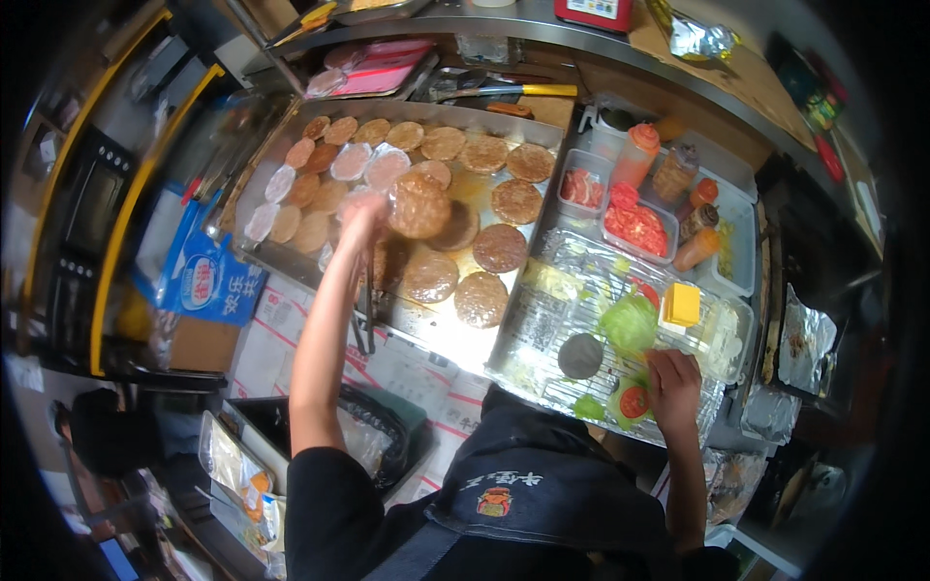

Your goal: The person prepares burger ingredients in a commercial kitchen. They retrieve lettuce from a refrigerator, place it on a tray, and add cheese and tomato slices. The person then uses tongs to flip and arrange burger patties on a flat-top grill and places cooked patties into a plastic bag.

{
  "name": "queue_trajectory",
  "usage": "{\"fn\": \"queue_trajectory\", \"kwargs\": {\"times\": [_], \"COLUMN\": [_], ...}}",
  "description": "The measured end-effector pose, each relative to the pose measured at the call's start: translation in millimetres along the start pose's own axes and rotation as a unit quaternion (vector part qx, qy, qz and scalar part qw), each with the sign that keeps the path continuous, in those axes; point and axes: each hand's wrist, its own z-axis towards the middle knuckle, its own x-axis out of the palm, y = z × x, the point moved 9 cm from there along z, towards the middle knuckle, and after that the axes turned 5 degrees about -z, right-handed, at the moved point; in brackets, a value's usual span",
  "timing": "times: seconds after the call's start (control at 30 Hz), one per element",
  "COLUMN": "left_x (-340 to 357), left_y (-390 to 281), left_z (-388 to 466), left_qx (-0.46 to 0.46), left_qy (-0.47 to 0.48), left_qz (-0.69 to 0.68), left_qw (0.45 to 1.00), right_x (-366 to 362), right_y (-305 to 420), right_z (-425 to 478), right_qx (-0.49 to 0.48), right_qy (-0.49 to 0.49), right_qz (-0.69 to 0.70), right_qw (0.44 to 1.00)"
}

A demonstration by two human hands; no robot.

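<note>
Over a flat steel griddle [483, 352], my left hand [361, 210] is blurred at the edge of a raised browned patty [419, 205]. Below that wrist show the dark arms of what looks like tongs [368, 312]; whether I hold them is hidden. Several round patties [430, 277] lie on the griddle, some pink with pale film or paper. My right hand [674, 388], fingers curled, is beside a lettuce leaf with a tomato slice [633, 401] on a foil-lined wire rack [541, 298]. Nearby are more lettuce [629, 323], a dark round disc [581, 356] and stacked orange cheese slices [681, 305].
Tubs of sliced tomato [639, 231] and pink strips [581, 190] stand behind the rack, beside several sauce bottles [636, 154]. A steel shelf [436, 27] overhangs the back. A yellow-tipped handle [548, 90] lies behind the griddle. A lined bin [378, 436] stands at left below.
</note>
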Motion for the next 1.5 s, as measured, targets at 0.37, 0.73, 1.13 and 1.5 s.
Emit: {"fn": "queue_trajectory", "kwargs": {"times": [0.37, 0.73, 1.13, 1.5], "left_x": [251.5, 361.4, 382.7, 428.8], "left_y": [98.7, 205.8, 240.7, 208.9], "left_z": [-178.1, -271.1, -302.2, -366.6], "left_qx": [-0.189, -0.32, 0.114, 0.339], "left_qy": [0.222, 0.329, 0.309, 0.523], "left_qz": [-0.175, -0.055, 0.245, 0.379], "left_qw": [0.94, 0.887, 0.912, 0.684], "right_x": [27.9, 78.0, 162.6, 59.3], "right_y": [-20.1, -153.8, -199.5, -335.1], "right_z": [44.4, -123.1, -225.0, -153.0], "right_qx": [0.19, 0.387, 0.45, 0.379], "right_qy": [-0.052, 0.027, 0.082, -0.068], "right_qz": [0.385, 0.378, 0.217, 0.001], "right_qw": [0.902, 0.841, 0.862, 0.923]}}
